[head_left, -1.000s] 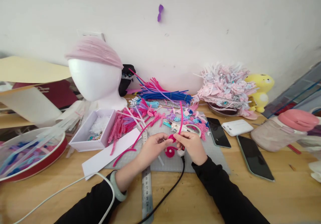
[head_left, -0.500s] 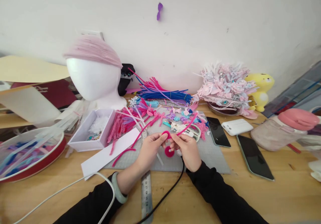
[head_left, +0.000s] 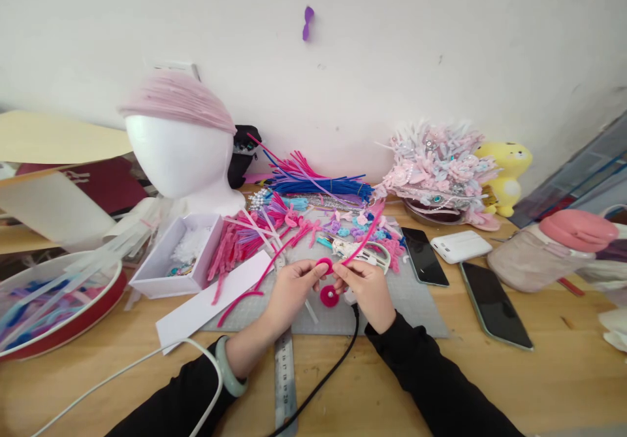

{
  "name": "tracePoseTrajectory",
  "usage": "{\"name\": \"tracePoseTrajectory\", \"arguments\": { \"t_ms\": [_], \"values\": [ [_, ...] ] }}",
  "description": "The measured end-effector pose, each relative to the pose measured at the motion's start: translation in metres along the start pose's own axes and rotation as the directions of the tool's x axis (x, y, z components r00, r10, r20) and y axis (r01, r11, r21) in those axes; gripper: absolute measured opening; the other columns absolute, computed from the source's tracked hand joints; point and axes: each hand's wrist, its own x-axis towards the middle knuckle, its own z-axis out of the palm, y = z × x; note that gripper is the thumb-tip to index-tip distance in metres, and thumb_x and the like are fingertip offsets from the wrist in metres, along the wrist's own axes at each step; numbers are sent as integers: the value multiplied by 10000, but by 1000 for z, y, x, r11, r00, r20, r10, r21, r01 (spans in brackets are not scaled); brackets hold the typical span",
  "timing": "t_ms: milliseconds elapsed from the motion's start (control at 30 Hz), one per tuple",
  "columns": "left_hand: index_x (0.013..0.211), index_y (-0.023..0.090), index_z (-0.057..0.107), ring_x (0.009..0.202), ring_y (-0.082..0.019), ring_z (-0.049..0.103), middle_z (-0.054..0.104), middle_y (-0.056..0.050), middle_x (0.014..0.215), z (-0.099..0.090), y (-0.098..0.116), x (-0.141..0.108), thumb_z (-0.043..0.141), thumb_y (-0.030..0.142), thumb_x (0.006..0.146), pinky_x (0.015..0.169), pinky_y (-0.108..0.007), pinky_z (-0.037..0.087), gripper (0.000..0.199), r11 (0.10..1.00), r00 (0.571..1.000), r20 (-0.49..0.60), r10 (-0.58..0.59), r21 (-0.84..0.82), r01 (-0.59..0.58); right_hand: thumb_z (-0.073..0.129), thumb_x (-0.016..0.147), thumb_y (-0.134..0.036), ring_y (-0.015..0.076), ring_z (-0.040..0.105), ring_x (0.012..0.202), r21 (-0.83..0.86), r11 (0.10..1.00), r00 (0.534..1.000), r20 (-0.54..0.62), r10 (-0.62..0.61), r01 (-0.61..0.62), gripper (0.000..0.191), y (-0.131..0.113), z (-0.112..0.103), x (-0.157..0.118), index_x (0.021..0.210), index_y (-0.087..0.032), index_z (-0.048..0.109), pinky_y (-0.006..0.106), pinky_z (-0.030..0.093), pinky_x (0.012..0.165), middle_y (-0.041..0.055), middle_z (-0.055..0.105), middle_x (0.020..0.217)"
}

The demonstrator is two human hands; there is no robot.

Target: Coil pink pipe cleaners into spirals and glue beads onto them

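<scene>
Between my two hands is a hot-pink pipe cleaner [head_left: 365,240], curled into a small coil at one end. My left hand [head_left: 295,288] pinches the coiled end between thumb and finger. With its fingertips, my right hand [head_left: 368,288] grips the strand just beside the coil, and the free end points up and to the right. A round pink coil with a shiny bead-like centre [head_left: 329,296] sits just below my fingertips; whether it is joined to the strand I cannot tell. Behind my right hand, white-handled scissors or pliers [head_left: 362,251] lie on the grey cutting mat [head_left: 411,306].
Left are a white box [head_left: 157,285] of small clear pieces, a red-rimmed bowl [head_left: 105,306] and a foam head [head_left: 181,156]. Pipe cleaner bundles [head_left: 318,185] lie behind. On the right are phones [head_left: 494,303], a power bank [head_left: 461,246] and a pink-lidded jar [head_left: 522,260]. A steel ruler [head_left: 285,378] lies in front.
The free end of the pipe cleaner stands slightly more upright. Both hands keep their pinch in nearly the same place, and the whole view has shifted a little.
</scene>
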Motion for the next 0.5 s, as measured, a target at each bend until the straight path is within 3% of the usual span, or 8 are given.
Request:
{"name": "tracePoseTrajectory", "arguments": {
  "t_ms": [133,233,333,500],
  "values": [
    [495,142,529,509,-91,406,442,43,489,-3,4,-1,531,345,705,509,-204,302,291,984,994,78,74,155,-86,589,650,-298,95,490,368,-66,998,999,51,-10,13,201,-3,-5,1,506,-158,573,207,402,405,-30,530,399],
    [472,139,535,513,-90,411,447,37,502,-5,8,-1,557,331,687,517,-203,313,289,978,985,137,106,164,-128,599,646,-285,76,464,348,-59,998,994,108,8,-2,219,-2,-8,3,479,-151,554,188,369,380,-37,510,383],
    [554,139,577,528,-93,432,483,33,515,-4,7,0,549,322,698,544,-200,343,234,997,986,149,72,11,-75,600,659,-300,69,472,350,32,999,993,115,22,-26,217,0,-9,5,512,-144,567,178,356,378,-32,530,402],
    [699,140,612,608,-114,503,594,7,634,5,2,-2,568,306,685,623,-219,391,172,975,988,156,10,-221,25,616,660,-314,57,472,362,243,969,999,1,45,-44,210,10,-1,4,549,-140,578,172,360,387,-29,547,438]
  ]
}}
